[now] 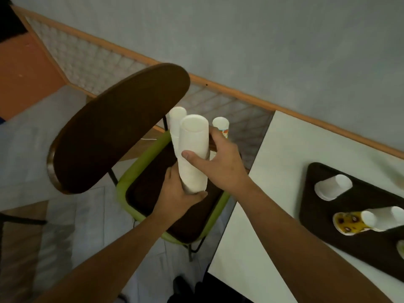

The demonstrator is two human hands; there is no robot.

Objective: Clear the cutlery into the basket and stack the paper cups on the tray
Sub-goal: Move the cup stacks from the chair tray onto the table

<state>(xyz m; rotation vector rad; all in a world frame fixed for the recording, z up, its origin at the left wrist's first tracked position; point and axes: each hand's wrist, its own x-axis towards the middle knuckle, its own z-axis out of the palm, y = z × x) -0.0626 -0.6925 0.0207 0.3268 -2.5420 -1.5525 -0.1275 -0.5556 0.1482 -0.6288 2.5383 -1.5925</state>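
Observation:
A tall stack of white paper cups (192, 149) is held upright over a chair seat. My left hand (179, 191) grips its base. My right hand (220, 160) holds its side with the thumb across the front. A second white stack (176, 121) and a printed cup stack (222, 125) rise behind, partly hidden by my right hand. On the white table at the right lies a dark tray (317, 215). It carries a white cup on its side (333, 186), a short lying stack (380, 217) and a yellow patterned cup (347, 223). No cutlery or basket shows.
A chair with a green-edged dark seat (131, 186) and a dark brown backrest (113, 127) stands left of the white table (273, 182). A grey wall with a wooden rail (240, 90) runs behind. The floor is tiled.

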